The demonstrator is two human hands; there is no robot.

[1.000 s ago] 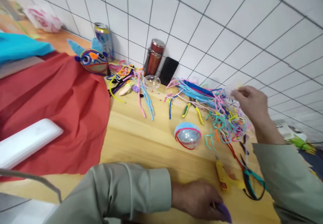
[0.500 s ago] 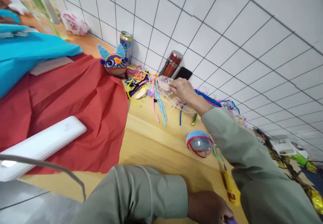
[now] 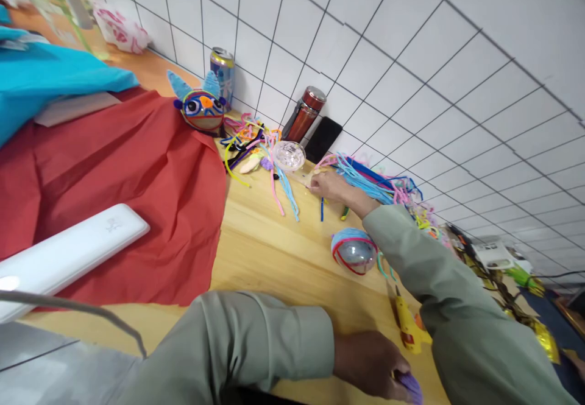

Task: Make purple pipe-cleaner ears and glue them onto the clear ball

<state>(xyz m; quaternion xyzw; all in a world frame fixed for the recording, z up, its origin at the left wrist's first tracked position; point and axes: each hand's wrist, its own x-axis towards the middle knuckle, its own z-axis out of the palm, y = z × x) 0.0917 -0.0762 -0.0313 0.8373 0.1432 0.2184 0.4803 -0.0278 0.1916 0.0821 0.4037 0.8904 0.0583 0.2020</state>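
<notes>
My left hand (image 3: pixel 372 362), low in the view, is closed around a fuzzy purple piece (image 3: pixel 411 387) whose shape is partly hidden. Farther off, my right hand (image 3: pixel 329 186) reaches down to the wooden table, fingers together; what they pinch, if anything, is too small to make out. Just left of it lies a clear plastic dome (image 3: pixel 289 156). Light blue pipe cleaners (image 3: pixel 287 192) and a short blue one (image 3: pixel 322 209) lie around it. Below my right forearm rests a clear ball (image 3: pixel 355 253) trimmed with light blue and red pipe cleaners. A yellow glue gun (image 3: pixel 406 323) lies between the arms.
A decorated face with blue ears (image 3: pixel 203 109) stands before a drink can (image 3: pixel 222 79). Along the tiled wall are a red flask (image 3: pixel 305 112), a black phone (image 3: pixel 324 139) and bundled pipe cleaners (image 3: pixel 365 179). Red cloth (image 3: pixel 178 210) covers the left, under a white case (image 3: pixel 77 253).
My right hand has left the clear dome and moved down toward the table beside it, uncovering the phone. My left hand has risen slightly, showing more of the purple piece.
</notes>
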